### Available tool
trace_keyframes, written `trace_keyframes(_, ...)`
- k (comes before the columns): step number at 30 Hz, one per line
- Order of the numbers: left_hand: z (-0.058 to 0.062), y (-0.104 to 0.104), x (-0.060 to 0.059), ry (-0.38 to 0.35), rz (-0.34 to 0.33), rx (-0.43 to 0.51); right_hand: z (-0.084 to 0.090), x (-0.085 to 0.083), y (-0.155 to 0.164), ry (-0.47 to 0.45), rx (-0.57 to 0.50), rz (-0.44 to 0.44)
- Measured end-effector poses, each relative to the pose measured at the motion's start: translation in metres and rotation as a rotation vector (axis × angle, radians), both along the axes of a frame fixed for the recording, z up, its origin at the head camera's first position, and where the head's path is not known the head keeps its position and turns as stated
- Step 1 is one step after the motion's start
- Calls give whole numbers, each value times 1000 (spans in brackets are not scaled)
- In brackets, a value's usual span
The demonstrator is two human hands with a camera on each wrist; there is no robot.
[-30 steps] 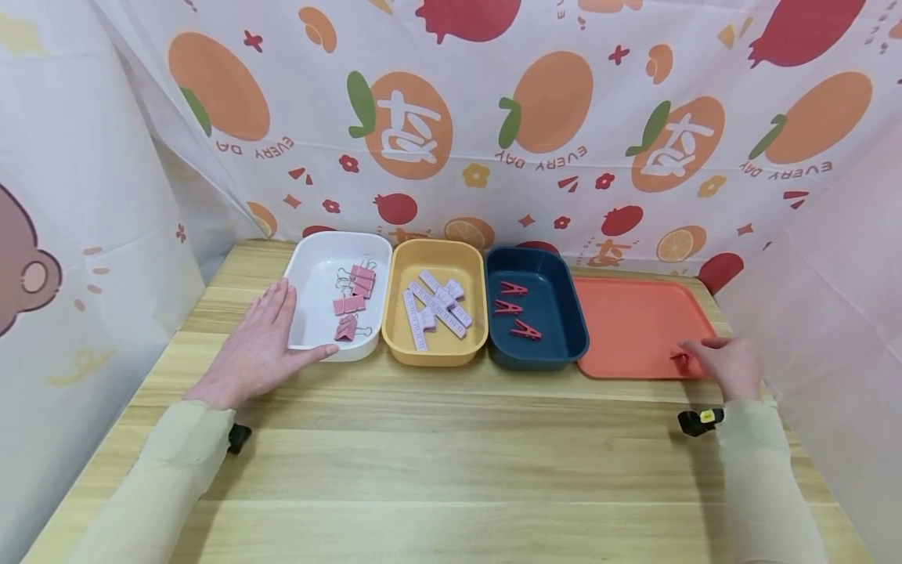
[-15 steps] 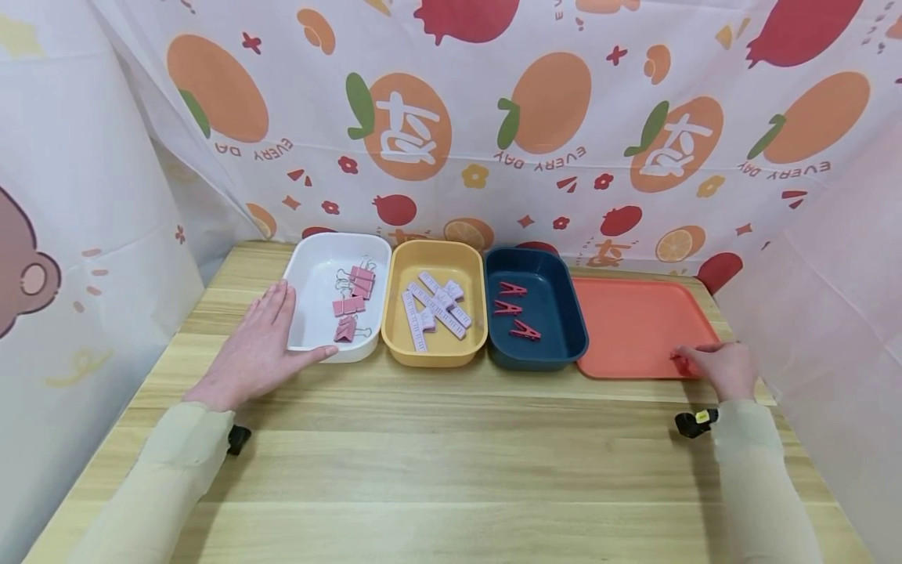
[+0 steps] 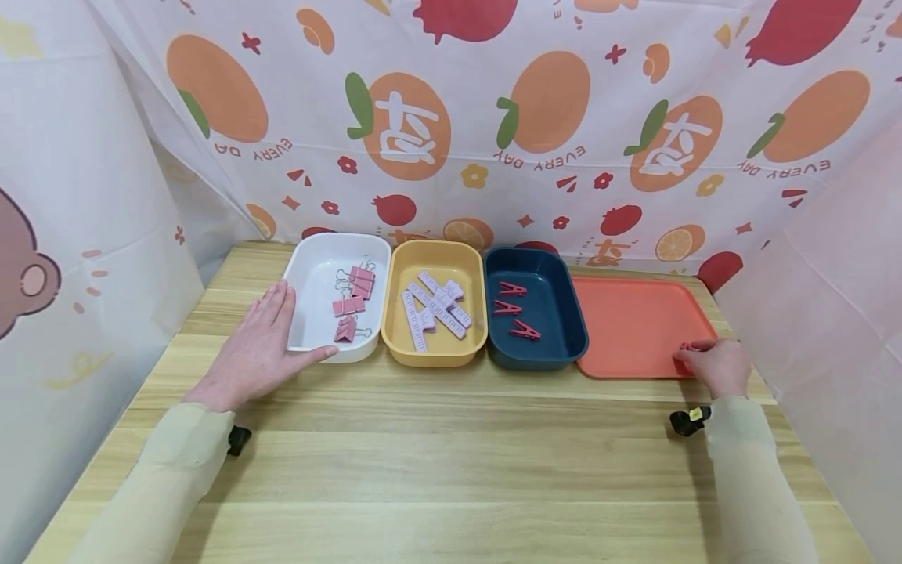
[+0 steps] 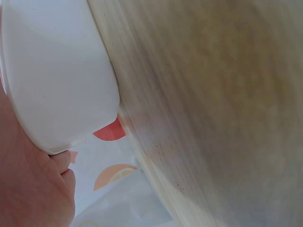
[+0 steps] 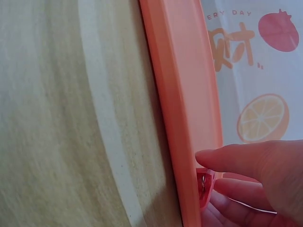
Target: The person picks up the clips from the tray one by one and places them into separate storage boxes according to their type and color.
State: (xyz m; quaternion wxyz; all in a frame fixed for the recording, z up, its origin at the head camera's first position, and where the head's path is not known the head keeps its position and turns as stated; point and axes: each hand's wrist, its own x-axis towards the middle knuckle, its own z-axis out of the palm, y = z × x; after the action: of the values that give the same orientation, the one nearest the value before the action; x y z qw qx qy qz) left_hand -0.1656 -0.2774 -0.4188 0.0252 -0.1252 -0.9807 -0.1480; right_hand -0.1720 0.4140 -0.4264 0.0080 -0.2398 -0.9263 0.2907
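My left hand (image 3: 254,345) rests on the left and front rim of the white bin (image 3: 310,266), its fingers straight and the thumb along the front edge. Pink binder clips (image 3: 349,304) lie inside that bin. Over the front right corner of the orange tray (image 3: 634,321), my right hand (image 3: 722,366) pinches a red clothespin (image 5: 204,187) between thumb and fingers. The fingers partly cover the clothespin in the head view. Three similar red clothespins (image 3: 509,307) lie in the dark blue bin (image 3: 564,313) left of the tray.
A yellow bin (image 3: 433,356) with lilac ruler-shaped pieces (image 3: 437,301) stands between the white and blue bins. The containers form a row along the back of the wooden table (image 3: 451,462). A printed curtain (image 3: 479,180) hangs right behind them.
My right hand has shifted slightly left and turned a little, with the clothespin at its fingertips. The left hand and the bins have stayed in place.
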Motion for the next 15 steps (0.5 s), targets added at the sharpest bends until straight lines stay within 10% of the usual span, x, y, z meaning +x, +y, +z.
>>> trace_keyframes(15, -2, 0, 0, 8, 1, -5, 5, -2, -3, 14, -4, 11)
